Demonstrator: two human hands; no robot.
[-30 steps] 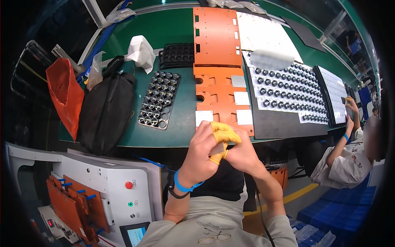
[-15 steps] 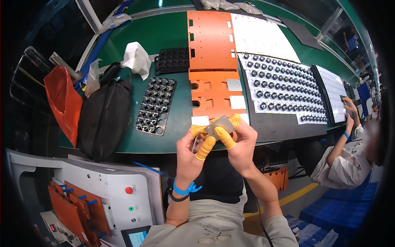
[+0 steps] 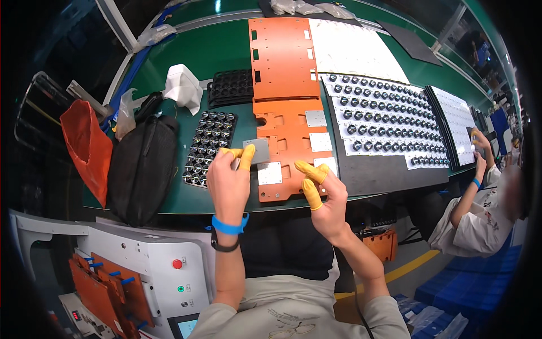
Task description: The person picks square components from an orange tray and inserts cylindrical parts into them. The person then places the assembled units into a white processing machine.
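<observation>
My left hand (image 3: 228, 183), in yellow finger cots, pinches a thin grey square plate (image 3: 259, 151) between thumb and fingers. The plate hangs over the left edge of an orange fixture board (image 3: 291, 152). My right hand (image 3: 326, 198), also wearing yellow finger cots, is over the board's near right corner with thumb and forefinger apart and nothing between them. Pale square plates lie on the board: one at its far right (image 3: 315, 118), another below that (image 3: 320, 142), a third at the near left (image 3: 270, 173). A fourth (image 3: 328, 165) is partly covered by my right fingers.
Left of the board stands a black tray (image 3: 212, 138) of round lens-like parts. To the right, white sheets (image 3: 384, 116) carry rows of black round parts. A second orange panel (image 3: 282, 59) lies beyond the board. A co-worker (image 3: 474, 209) sits at far right.
Both hands held the plate together in front of the board. My right hand has let go and its fingers have spread. My left hand has carried the plate left and farther away.
</observation>
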